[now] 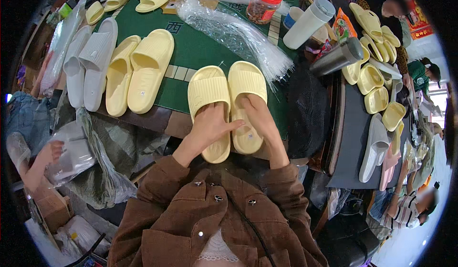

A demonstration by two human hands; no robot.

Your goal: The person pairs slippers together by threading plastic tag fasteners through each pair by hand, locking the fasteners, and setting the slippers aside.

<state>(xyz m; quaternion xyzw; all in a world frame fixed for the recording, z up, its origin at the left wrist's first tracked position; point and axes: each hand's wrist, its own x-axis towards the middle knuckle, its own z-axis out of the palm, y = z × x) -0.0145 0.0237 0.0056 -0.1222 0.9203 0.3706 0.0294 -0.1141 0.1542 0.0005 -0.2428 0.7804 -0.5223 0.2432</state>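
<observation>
Nearest, the left hand (210, 125) and right hand (260, 118) reach beneath the straps of a pale-yellow slipper pair (247, 80) at the near edge of the green worktop (195, 52), heels at six o'clock; the left thumb points toward three, and whether the covered fingers grip cannot be told. The step appears to be handling both slippers together; the next move calls for keeping them aligned. Farther off lie a second yellow pair (151, 71) at ten o'clock, clear plastic strips (234, 34) at twelve and a white bottle (307, 26) at one.
</observation>
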